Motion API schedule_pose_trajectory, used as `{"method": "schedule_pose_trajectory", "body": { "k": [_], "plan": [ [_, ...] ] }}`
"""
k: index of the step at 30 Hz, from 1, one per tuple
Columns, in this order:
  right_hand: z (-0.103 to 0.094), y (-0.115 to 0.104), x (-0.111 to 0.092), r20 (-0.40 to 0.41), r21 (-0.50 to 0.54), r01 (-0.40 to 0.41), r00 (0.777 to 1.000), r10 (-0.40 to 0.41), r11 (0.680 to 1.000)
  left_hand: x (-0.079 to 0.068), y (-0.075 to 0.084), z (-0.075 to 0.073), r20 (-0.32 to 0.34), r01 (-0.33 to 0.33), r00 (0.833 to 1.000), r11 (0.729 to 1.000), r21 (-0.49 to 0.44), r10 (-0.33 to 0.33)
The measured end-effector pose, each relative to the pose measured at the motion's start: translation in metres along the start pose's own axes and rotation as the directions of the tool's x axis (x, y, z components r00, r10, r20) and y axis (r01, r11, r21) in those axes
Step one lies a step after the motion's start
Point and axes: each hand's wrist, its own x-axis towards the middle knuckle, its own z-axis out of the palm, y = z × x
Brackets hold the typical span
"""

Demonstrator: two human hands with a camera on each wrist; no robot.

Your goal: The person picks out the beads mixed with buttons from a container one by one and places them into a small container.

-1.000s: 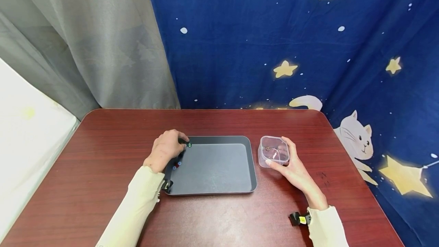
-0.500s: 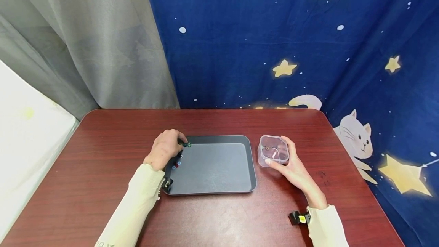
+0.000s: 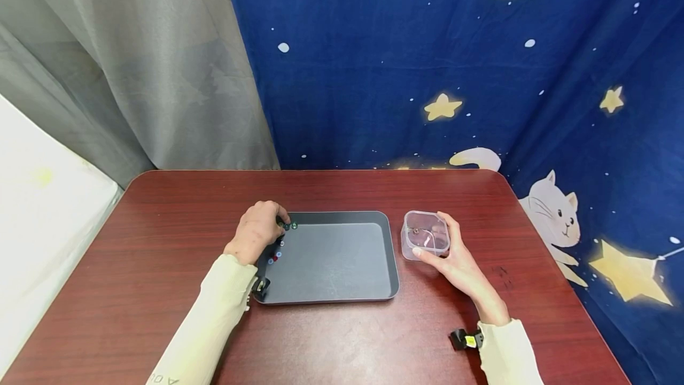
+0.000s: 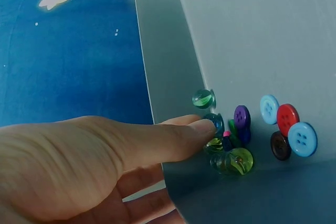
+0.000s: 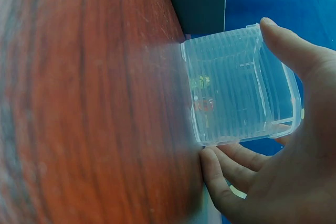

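Note:
In the far left corner of a grey tray [image 3: 342, 301], my left hand [image 3: 255, 232] reaches down. Its thumb and forefinger pinch a teal glass marble [image 4: 216, 120]. Just beyond sits another green-swirled marble [image 4: 202, 98]. Nearer are yellow-green marbles [image 4: 240, 161] and a purple button [image 4: 241, 116]. Light-blue [image 4: 303, 139], red [image 4: 287, 119] and dark brown buttons [image 4: 281, 146] lie together to one side. My right hand [image 3: 456, 263] grips a clear plastic box [image 5: 231, 87] on the table, thumb and fingers on opposite sides. Small green and orange pieces [image 5: 203, 103] show at its bottom.
The reddish-brown wooden table [image 3: 342, 343] carries the tray, with the box standing just to its right. A grey curtain [image 3: 187, 76] and a blue star-patterned curtain [image 3: 363, 76] hang behind the table's far edge.
My left hand has shifted slightly left in the tray corner, and more of the marbles and buttons shows beside its fingers. My right hand and the box stay in place.

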Motion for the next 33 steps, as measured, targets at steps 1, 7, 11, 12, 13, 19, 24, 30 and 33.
{"method": "schedule_pose_trajectory", "body": {
  "k": [1,7,11,12,13,19,24,30,33],
  "plan": [
    [0.0000,0.0000,0.0000,0.000,0.000,-0.001,1.000,0.001,1.000,0.0001,-0.0001,0.0001,-0.001,-0.003,1.000,1.000,0.002,0.003],
    [-0.0003,0.0000,0.0002,-0.003,0.004,-0.007,1.000,0.007,1.000,0.0007,-0.0020,0.0006,0.003,-0.003,1.000,1.000,-0.006,0.003],
    [-0.0002,0.0006,0.0005,-0.004,0.008,-0.005,1.000,0.005,1.000,0.0006,-0.0040,0.0010,0.014,0.001,1.000,1.000,-0.012,-0.001],
    [-0.0002,0.0007,0.0005,-0.004,0.008,-0.006,1.000,0.006,1.000,0.0006,-0.0043,0.0012,0.015,0.001,1.000,1.000,-0.009,-0.001],
    [-0.0001,0.0007,0.0005,-0.004,0.009,-0.006,1.000,0.006,1.000,0.0005,-0.0046,0.0015,0.016,0.001,1.000,1.000,-0.004,-0.001],
    [0.0003,0.0006,0.0002,-0.004,0.001,-0.006,1.000,0.006,1.000,0.0001,-0.0054,0.0026,0.025,0.016,1.000,1.000,0.021,-0.017],
    [-0.0001,0.0004,0.0005,-0.004,0.005,-0.004,1.000,0.004,1.000,0.0007,-0.0047,0.0030,0.036,0.023,0.999,0.999,0.023,-0.024],
    [-0.0007,0.0002,0.0008,0.000,0.003,-0.009,1.000,0.009,1.000,0.0029,-0.0039,0.0036,0.066,0.038,0.997,0.999,0.022,-0.039],
    [-0.0006,-0.0004,0.0006,-0.002,-0.001,-0.013,1.000,0.013,1.000,0.0047,-0.0038,0.0038,0.068,0.038,0.997,0.999,0.016,-0.039]
  ]
}}
